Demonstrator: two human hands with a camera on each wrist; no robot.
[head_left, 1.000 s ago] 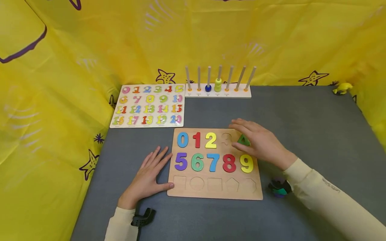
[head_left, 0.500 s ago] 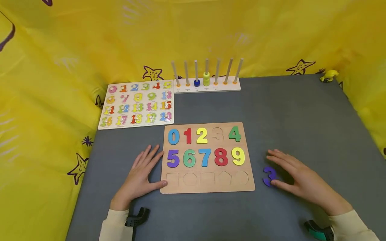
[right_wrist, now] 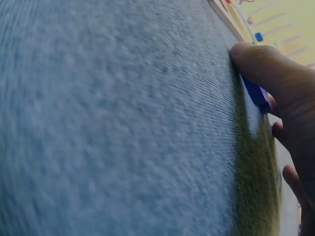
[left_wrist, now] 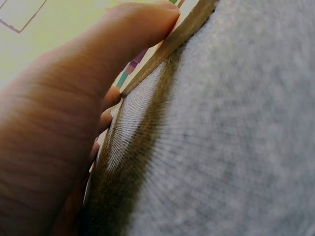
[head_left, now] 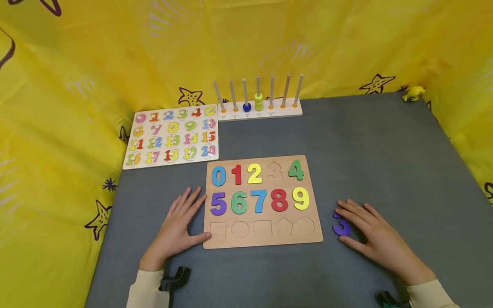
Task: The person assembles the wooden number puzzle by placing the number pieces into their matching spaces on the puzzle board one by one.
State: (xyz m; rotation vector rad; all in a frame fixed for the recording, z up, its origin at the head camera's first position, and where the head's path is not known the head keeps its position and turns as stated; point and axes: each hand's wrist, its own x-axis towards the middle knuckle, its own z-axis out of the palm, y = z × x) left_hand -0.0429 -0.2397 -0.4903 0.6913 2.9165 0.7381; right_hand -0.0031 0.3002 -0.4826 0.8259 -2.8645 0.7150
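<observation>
A wooden number puzzle board [head_left: 265,218] lies in the middle of the table, with coloured digits from 0 to 9 in it except at the bare outline of the 3. My left hand [head_left: 175,231] is spread at its left side, thumb on the lower left corner and fingertips at the edge. To the right of the board, my right hand [head_left: 379,239] pinches a purple number 3 [head_left: 341,228] lying on the table. Fingers cover its top part. In the right wrist view the purple 3 [right_wrist: 253,93] shows between thumb [right_wrist: 266,61] and fingers.
Behind the board at left lies a pale number board [head_left: 179,160] with digits up to 20. Beside it stands a white peg rack [head_left: 277,112] with a blue and some green beads. A small yellow toy [head_left: 414,93] sits at the far right corner. Yellow cloth surrounds the table.
My right hand has come off the top right of the puzzle board, moving right and toward me to the purple 3, and its fingers have closed in around it. The left hand stays at the board.
</observation>
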